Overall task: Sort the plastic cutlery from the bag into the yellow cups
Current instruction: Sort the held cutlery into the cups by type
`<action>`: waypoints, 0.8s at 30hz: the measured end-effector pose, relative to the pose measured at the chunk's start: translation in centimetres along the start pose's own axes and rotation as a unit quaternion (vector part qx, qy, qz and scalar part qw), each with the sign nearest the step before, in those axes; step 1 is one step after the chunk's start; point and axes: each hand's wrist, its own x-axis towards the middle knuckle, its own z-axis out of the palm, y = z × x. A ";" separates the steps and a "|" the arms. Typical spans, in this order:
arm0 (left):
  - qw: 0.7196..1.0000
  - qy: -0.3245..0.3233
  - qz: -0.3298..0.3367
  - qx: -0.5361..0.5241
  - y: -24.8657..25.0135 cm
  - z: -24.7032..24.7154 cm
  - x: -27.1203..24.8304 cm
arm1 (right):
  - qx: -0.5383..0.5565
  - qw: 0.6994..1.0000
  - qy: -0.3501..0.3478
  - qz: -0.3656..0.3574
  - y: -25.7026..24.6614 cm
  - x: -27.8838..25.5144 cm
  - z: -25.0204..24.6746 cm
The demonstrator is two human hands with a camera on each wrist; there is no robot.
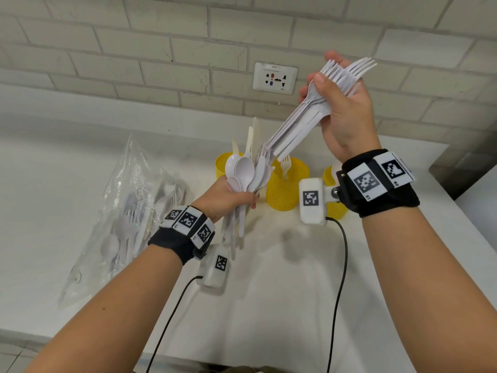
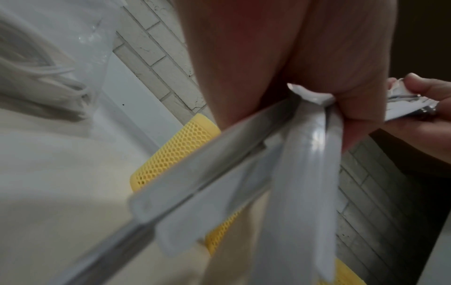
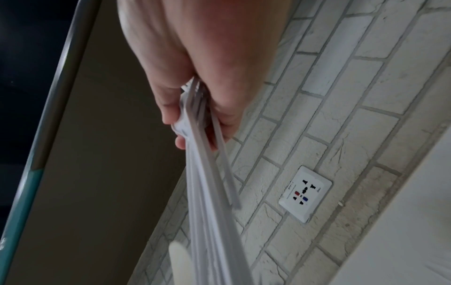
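My right hand [image 1: 336, 103] is raised near the wall and grips a stack of white forks [image 1: 301, 125], tines up, handles slanting down left; the same forks [image 3: 207, 173] fill the right wrist view. My left hand [image 1: 228, 195] holds a mixed bunch of white spoons, forks and knives [image 1: 247, 176] above the counter, whose handles [image 2: 244, 183] crowd the left wrist view. Three yellow mesh cups stand behind: the left cup [image 1: 223, 164] holds knives, the middle cup [image 1: 287, 184] holds a fork, the right cup [image 1: 332, 208] is partly hidden by my right wrist. A clear bag [image 1: 129, 211] with more cutlery lies at left.
The white counter [image 1: 269, 278] ends at a brick wall with a socket [image 1: 274, 78]. The counter's right edge [image 1: 462, 211] drops off near my right forearm. Cables hang from both wrist cameras over the counter's front.
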 end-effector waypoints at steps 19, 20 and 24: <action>0.997 0.051 -0.002 -0.049 1.4 -0.8 -0.6 | -0.435 0.881 -0.031 0.182 11.2 0.2 -5.3; 0.998 0.049 -0.001 -0.045 1.5 -0.8 -0.5 | -0.442 0.873 -0.040 0.203 11.3 0.0 -5.2; 0.998 0.039 0.005 -0.042 2.1 -0.5 -0.3 | -0.462 0.864 -0.016 0.200 10.8 0.3 -5.1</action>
